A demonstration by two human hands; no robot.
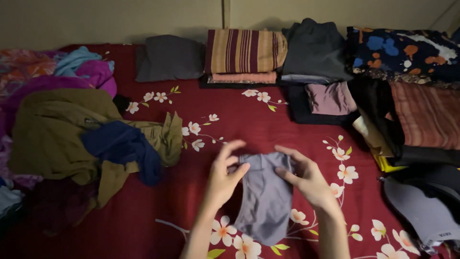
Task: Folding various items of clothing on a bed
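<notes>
Item: grey garment [266,199], lying on the red flowered bedsheet [143,225]; I am pinching its top edge with my left hand [225,180] and right hand [306,180], fingers closed on cloth. Alongside: unsorted olive garment [52,129] lying left, folded striped cloth [245,50] sitting behind.

A dim room: a plain beige wall [110,19] behind a dark red flowered bedsheet [249,120].
</notes>
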